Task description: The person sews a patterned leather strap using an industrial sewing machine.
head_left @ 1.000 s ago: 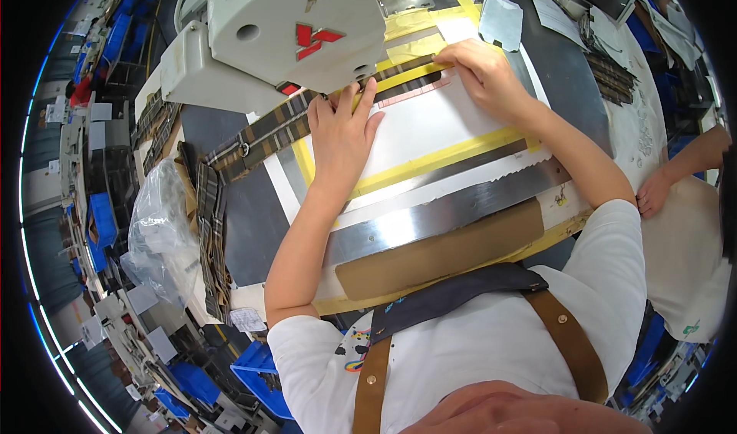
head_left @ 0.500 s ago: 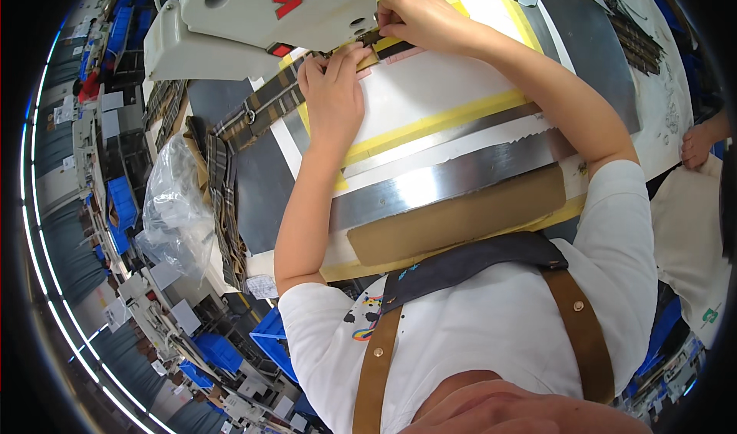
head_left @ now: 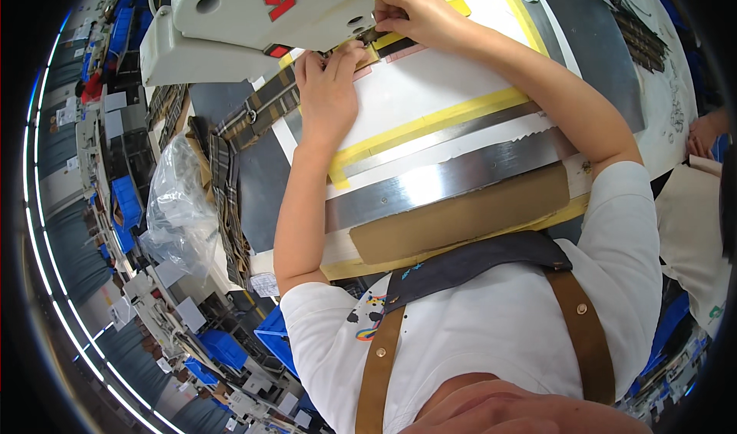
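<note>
A plaid fabric strap point(head_left: 269, 105) with a small metal ring runs from the left up beneath the head of a white sewing machine point(head_left: 230, 46). My left hand point(head_left: 328, 96) is closed on the strap beside the machine, its bent fingertips pressing the fabric down. To the right, my right hand point(head_left: 421, 18) pinches the strap's dark far part with curled fingers. The machine head and my fingers hide the needle area and some of the strap. Below my hands lies a white work surface edged with yellow tape point(head_left: 430, 130).
A metal strip point(head_left: 453, 171) and a brown pad point(head_left: 461, 217) line the table's near edge. Clear plastic bag point(head_left: 180, 203) and stacked plaid straps point(head_left: 226, 196) lie at left. More strips point(head_left: 637, 38) sit far right. Another person's hand point(head_left: 705, 133) is at the right edge.
The whole view has shifted slightly. Both my hands stay by the machine with almost the same grip; the strap has barely moved. The other person's hand has moved a little.
</note>
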A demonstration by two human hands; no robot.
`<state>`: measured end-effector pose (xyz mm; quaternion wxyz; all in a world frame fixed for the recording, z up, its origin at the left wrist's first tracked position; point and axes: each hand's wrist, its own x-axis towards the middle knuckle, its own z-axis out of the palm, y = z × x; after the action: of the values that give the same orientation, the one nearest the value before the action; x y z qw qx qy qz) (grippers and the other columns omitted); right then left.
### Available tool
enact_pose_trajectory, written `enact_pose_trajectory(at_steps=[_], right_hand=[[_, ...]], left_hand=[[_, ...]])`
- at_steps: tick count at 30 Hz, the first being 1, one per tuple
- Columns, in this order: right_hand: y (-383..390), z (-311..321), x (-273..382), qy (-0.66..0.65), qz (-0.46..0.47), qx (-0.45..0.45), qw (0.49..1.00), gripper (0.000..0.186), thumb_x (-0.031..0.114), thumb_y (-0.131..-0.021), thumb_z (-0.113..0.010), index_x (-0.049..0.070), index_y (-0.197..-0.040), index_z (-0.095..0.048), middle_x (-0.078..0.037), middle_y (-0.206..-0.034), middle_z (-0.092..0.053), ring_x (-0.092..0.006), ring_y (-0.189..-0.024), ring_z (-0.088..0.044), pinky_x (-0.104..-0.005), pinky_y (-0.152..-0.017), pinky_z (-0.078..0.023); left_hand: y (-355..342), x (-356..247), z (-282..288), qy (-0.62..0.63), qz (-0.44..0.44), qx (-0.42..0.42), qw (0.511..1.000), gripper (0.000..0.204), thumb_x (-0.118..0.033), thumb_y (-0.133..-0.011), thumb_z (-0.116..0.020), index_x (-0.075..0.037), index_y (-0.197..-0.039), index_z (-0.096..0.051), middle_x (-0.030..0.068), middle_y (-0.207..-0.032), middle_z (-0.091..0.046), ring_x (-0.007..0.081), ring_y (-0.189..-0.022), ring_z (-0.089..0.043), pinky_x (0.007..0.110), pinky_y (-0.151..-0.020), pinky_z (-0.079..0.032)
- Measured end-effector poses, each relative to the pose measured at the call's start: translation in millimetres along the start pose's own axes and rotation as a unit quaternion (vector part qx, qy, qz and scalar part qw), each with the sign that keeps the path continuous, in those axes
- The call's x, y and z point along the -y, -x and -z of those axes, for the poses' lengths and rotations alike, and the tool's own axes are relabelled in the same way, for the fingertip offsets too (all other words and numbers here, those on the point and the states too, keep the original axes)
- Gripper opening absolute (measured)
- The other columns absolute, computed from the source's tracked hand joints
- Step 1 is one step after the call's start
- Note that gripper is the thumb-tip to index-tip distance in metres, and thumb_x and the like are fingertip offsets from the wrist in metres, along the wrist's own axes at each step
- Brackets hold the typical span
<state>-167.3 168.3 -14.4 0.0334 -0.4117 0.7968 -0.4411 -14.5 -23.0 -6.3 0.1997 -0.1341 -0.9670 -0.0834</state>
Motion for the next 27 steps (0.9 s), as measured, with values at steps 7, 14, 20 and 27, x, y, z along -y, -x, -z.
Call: enact_pose_trajectory(at_steps=[7,14,20,27], right_hand=[[-1,14,18,0.072,-0.055,0.042,0.995,0.011,0.013,-0.094,-0.072,0.002,-0.096,-0.071,-0.020,-0.084,-0.072,-0.0338,-0.078,-0.071,-0.0441,-0.072,-0.054],[-8,5,1,0.072,-0.044,0.058,0.995,0.011,0.014,-0.094,-0.072,0.003,-0.095,-0.071,-0.020,-0.083,-0.072,-0.0312,-0.077,-0.072,-0.0438,-0.072,-0.054],[-7,7,-9,-0.003,0.041,0.046,0.998,0.010,0.001,-0.089,-0.073,-0.003,-0.090,-0.063,-0.014,-0.082,-0.068,-0.0280,-0.077,-0.067,-0.0379,-0.073,-0.054],[-7,9,-10,-0.037,-0.004,0.064,0.997,0.009,0.002,-0.090,-0.074,-0.001,-0.094,-0.066,-0.010,-0.081,-0.069,-0.0239,-0.075,-0.065,-0.0362,-0.072,-0.053]], left_hand=[[-2,3,0,-0.015,-0.022,-0.001,1.000,0.037,0.004,-0.090,-0.058,-0.013,-0.123,-0.062,-0.0022,-0.131,-0.071,0.0295,-0.100,-0.055,0.046,-0.104,-0.037],[-1,-2,2,0.002,0.007,0.020,1.000,0.037,-0.014,-0.098,-0.063,-0.016,-0.135,-0.061,-0.0006,-0.132,-0.068,0.0295,-0.106,-0.056,0.047,-0.107,-0.037],[3,-7,-1,-0.039,0.008,0.035,0.999,0.053,-0.038,-0.101,-0.065,-0.022,-0.151,-0.056,-0.0002,-0.142,-0.061,0.0310,-0.110,-0.057,0.047,-0.111,-0.036],[1,-16,-1,-0.062,0.023,0.044,0.997,0.055,-0.039,-0.100,-0.066,-0.020,-0.150,-0.057,0.0004,-0.141,-0.061,0.0325,-0.111,-0.058,0.048,-0.107,-0.039]])
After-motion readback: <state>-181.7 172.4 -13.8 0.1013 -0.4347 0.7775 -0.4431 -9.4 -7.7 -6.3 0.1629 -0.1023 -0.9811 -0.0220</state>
